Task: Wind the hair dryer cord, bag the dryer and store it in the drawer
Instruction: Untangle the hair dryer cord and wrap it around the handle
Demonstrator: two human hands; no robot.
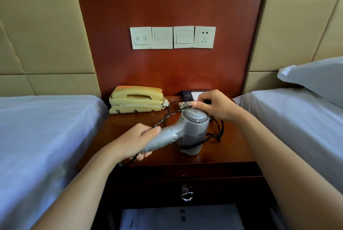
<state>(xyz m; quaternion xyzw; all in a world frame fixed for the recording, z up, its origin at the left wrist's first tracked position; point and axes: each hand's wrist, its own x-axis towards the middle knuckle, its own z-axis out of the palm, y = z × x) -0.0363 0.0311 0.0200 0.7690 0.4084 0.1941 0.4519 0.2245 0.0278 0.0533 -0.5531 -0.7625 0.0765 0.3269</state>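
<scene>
Hair dryer (193, 129), silver, stands nozzle-down on the dark wooden worktop (233, 148) of a nightstand between two beds, its handle slanting down to the left; nearest the camera, a sheet of printed paper (181, 216) lies in the open space under the nightstand; above it is the drawer (213, 189), closed, with a metal ring pull (187, 195) at its middle; the left hand (135, 140) grips the dryer's handle, fingers wrapped round it with a strand of the black cord (163, 120) running under them; the cord climbs from that hand to the rear grille and also hangs in loops on the dryer's right side and across the nozzle; the right hand (217, 105) sits just behind the grille, fingers curled and pinching the cord there; farther back on the worktop lie a small printed packet (182, 104), a dark box (187, 95) and a white card (199, 93), with a cream telephone (136, 100) at the left; the left bed (37, 137) and right bed (297, 118) carry white sheets, the right one a pillow (315, 77); on the red wood panel (167, 3) behind hang three switch plates (162, 37) and a socket (204, 37).
</scene>
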